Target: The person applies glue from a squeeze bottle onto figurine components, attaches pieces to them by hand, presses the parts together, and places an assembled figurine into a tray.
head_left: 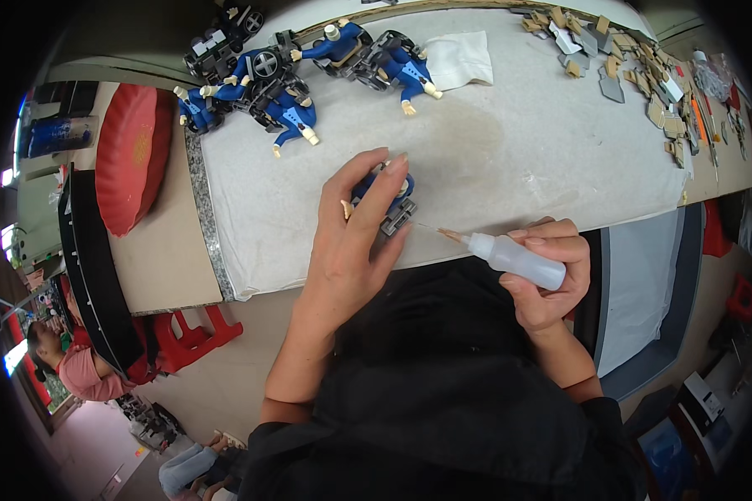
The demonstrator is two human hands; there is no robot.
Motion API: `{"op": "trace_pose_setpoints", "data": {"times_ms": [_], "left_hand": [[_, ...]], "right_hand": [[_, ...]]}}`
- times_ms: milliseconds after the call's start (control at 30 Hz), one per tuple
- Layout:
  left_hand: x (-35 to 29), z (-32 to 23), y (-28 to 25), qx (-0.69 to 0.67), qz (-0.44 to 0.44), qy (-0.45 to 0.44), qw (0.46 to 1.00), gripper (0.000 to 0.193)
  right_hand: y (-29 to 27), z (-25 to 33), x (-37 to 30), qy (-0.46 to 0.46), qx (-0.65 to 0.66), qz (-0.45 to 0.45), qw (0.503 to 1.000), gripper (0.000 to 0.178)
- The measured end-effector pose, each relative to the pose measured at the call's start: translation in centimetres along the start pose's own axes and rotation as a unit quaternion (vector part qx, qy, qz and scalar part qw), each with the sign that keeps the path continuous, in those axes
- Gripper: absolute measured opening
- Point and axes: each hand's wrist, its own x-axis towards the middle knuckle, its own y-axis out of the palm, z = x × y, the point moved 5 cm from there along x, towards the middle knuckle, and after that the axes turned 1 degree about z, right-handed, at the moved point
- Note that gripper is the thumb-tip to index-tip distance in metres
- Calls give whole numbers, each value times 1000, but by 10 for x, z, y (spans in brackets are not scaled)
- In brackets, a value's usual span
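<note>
A squeeze bottle (522, 260) with a thin needle nozzle is gripped in the right hand (551, 275), fingers curled round its body. It's translucent, but how full it is can't really be told. Just across from it, 1 blue figure (403, 189) is clasped in the left hand (342, 242) over the near side of the table, mostly covered by fingers, with its grey part (398, 216) left poking out. The needle is aimed at that part; whether it's touched can't be made out.

Looks like a dispensing step, probably glue. For the next move, a steady hold and a small, careful squeeze would be called for, so nothing gets flooded.

Off to the right, a grey bin (685, 305) is lined with white sheeting; no other contents can be made out. On the left, a yellow patch is seen inside a red scalloped tray (106, 171), maybe just print. Farthest back, more blue figures (292, 117) are bunched with wheeled pieces, and loose tan and grey bits (612, 89) are heaped at right.
</note>
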Motion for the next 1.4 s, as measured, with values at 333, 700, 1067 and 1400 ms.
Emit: {"op": "trace_pose_setpoints", "data": {"times_ms": [333, 700, 1067, 1400], "left_hand": [[2, -1, -1, -20, -15, -11, 1000, 65], [1, -1, -1, -30, -5, 17, 999, 63], [-1, 1, 2, -53, -14, 7, 998, 63], [0, 0, 0, -38, -13, 12, 999, 63]], "right_hand": [[13, 1, 4, -33, -54, 14, 998, 42], [16, 3, 6, -43, -85, 15, 995, 42], [18, 3, 7, -47, -107, 25, 993, 42], [18, 1, 1, -26, -129, 51, 990, 40]]}}
